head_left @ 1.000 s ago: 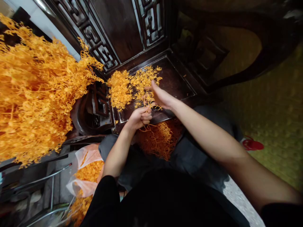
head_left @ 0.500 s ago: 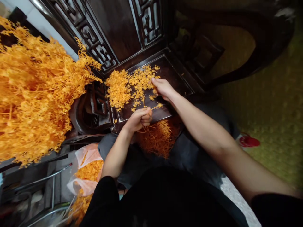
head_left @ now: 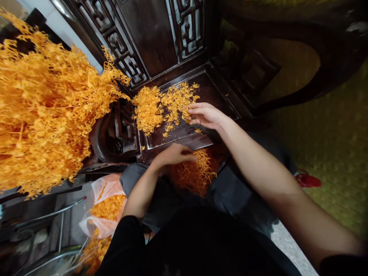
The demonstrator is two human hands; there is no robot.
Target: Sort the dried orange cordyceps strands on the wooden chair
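My right hand (head_left: 204,114) hovers at the near right edge of a loose spread of orange flower-like sprigs (head_left: 178,100), its fingers apart and nothing visible in them. These sprigs lie on a dark wooden seat (head_left: 211,86), beside a denser heap of the same orange pieces (head_left: 148,109). One loose sprig (head_left: 198,131) rests just below my right hand. My left hand (head_left: 176,154), slightly blurred, is over the seat's front edge with fingers stretched out. Under it, between the knees, is a tangle of thin orange stems (head_left: 195,174).
A large bushy mass of orange sprigs (head_left: 43,115) fills the left side. Below it a pinkish plastic bag (head_left: 107,226) holds more orange pieces. The seat has a carved wooden back (head_left: 149,36) and a curved armrest (head_left: 304,92). A red shoe (head_left: 308,179) shows at right.
My left hand has let go of the orange stem it held and moved down and right over the tangle. My right hand's fingers have opened, and it has moved slightly right and down.
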